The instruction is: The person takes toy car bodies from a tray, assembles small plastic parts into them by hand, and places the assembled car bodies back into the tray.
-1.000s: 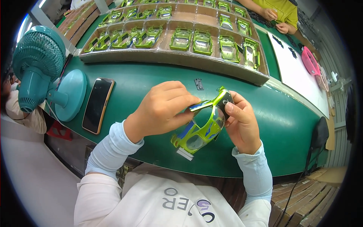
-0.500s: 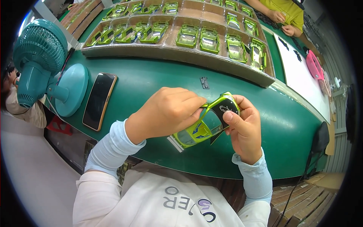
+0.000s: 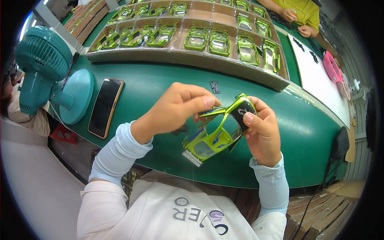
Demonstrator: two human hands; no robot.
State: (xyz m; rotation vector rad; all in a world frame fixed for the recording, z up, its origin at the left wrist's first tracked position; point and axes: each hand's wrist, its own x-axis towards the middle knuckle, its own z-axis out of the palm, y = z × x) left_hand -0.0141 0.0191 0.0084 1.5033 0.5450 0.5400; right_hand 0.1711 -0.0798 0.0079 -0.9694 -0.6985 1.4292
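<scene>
A bright green toy car body shell with a black hood is tilted above the table, its pale rear wing toward me. My right hand grips the shell at its hood end, thumb pressed on the black hood. My left hand pinches a green door that stands out from the shell's left side. A small dark grey plastic part lies on the table beyond the shell. Another small dark piece shows below my left hand; its kind cannot be made out.
Across the back stands a cardboard tray of similar green shells in clear compartments. A phone and a teal fan are at the left of the green table. A pink basket and a co-worker's hands are at the far right.
The door now stands out from the shell, with my left fingers on it. The shell has shifted slightly right, and the dark piece below my left hand has come into sight.
</scene>
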